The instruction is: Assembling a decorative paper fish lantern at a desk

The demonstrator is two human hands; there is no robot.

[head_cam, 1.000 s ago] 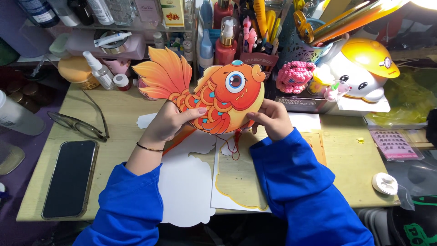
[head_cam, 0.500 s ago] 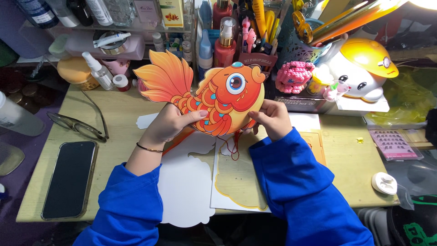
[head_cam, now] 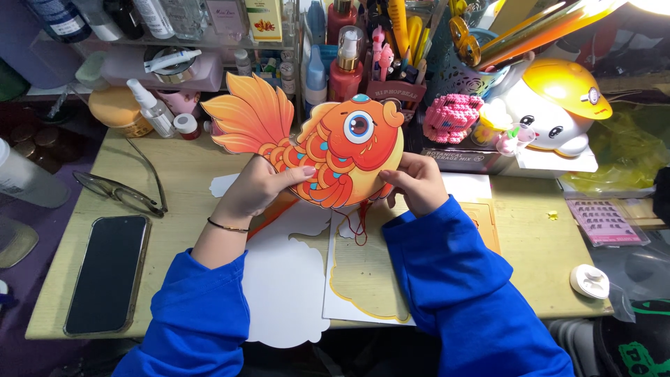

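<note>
Counter (head_cam: 544, 230): pale wood, crowded along the back edge with bottles, a pen holder and a lamp shaped like a cartoon character in a yellow hat (head_cam: 558, 105).

White cut-out sheets (head_cam: 293, 279) lie flat on the counter under the forearms, one with a yellow-edged outline where a shape has been removed.

Paper goldfish (head_cam: 335, 143): large, flat, orange card figure with red and blue scale bands, a big round blue eye, and a fanned orange tail. Held upright-ish above the counter, over the cut-out sheets, in the middle of the view. Long axis runs roughly left to right, tilted a little; head toward the right and up, tail toward the upper left. A red string (head_cam: 359, 223) dangles from its lower edge.

Black phone (head_cam: 108, 272): face up, at the left of the counter. Glasses (head_cam: 122, 192) folded open just above it.

Left hand (head_cam: 262, 185): fingers curled, gripping the fish at its lower left body, thumb laid on the front face.

Right hand (head_cam: 419, 181): fingers bent, pinching the fish's lower right edge below the head.

Small white round object (head_cam: 590, 281) near the right counter edge.
</note>
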